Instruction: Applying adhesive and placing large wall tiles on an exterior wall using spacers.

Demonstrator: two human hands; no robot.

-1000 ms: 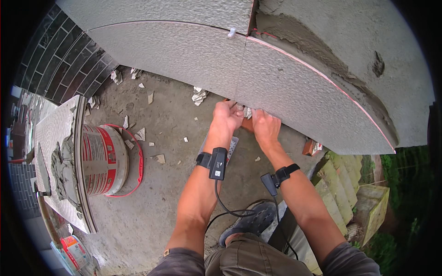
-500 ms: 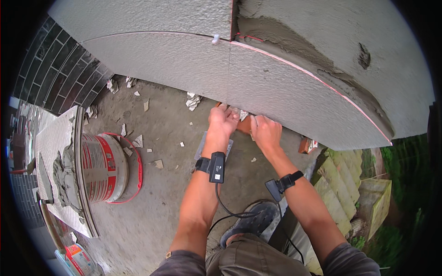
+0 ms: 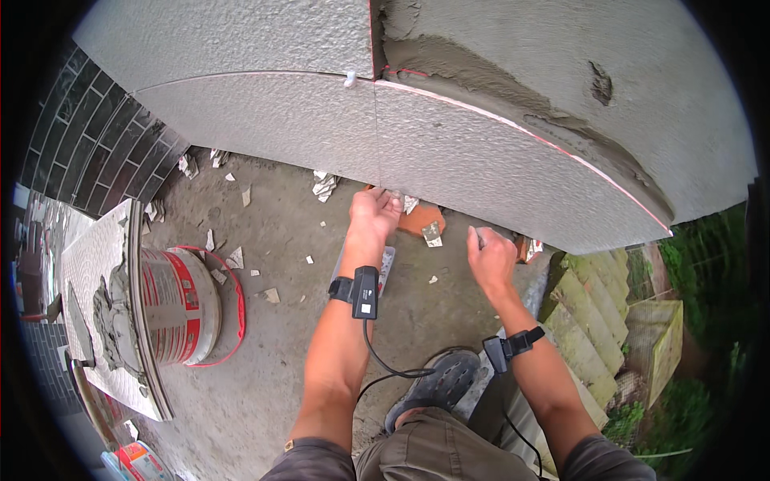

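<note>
A large textured grey wall tile point(image 3: 513, 172) stands low on the wall, its bottom edge just above the floor. Under that edge lies an orange brick piece point(image 3: 421, 219), with white tile shards point(image 3: 411, 204) beside it and one loose shard point(image 3: 432, 234) leaning at its near side. My left hand point(image 3: 375, 213) is at the tile's bottom edge, left of the brick, its fingers curled together near the shards; whatever they pinch is hidden. To the right of the brick, my right hand point(image 3: 492, 258) hovers apart from it, fingers curled against the thumb, contents unclear.
Left stands a bucket point(image 3: 172, 305) with a red handle, a mortar-smeared tile point(image 3: 120, 313) leaning against it. Broken tile pieces point(image 3: 325, 186) are strewn over the concrete floor. Another brick point(image 3: 525, 248) lies at the right, near the floor's edge and mossy roofing point(image 3: 589, 321).
My right hand has drawn back from the brick, to the right and nearer me. A loose shard now shows at the brick's near side. My left hand stays by the tile's edge.
</note>
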